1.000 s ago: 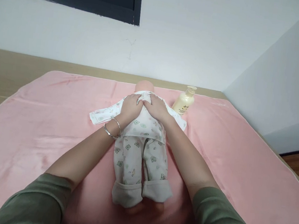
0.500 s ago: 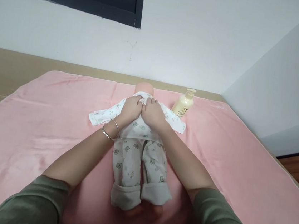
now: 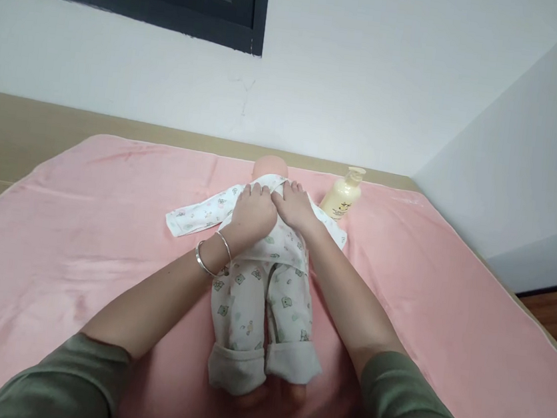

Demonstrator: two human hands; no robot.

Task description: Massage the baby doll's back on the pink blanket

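Observation:
A baby doll dressed in a white printed shirt [image 3: 266, 248] and matching pants [image 3: 251, 300] lies in the middle of a pink blanket. Its bald head [image 3: 270, 166] points away from me, and its feet stick out of the rolled cuffs near me. My left hand [image 3: 254, 214] rests on the centre of the shirt, fingers pointing toward the head, its thumb hidden. Just right of it, my right hand [image 3: 295, 205] lies on the shirt's upper right, fingers extended and thumb spread. Neither hand grips anything I can see.
A pale yellow pump bottle [image 3: 343, 193] stands beyond the doll's right sleeve. The pink blanket [image 3: 78, 246] covers a wooden surface [image 3: 25, 133] against a white wall. A dark window frame [image 3: 249, 24] is at upper left.
My left hand has slid right and slightly nearer to me, toward the middle of the shirt. My right hand has shifted a little to the right, its thumb now spread. The doll stays almost in place.

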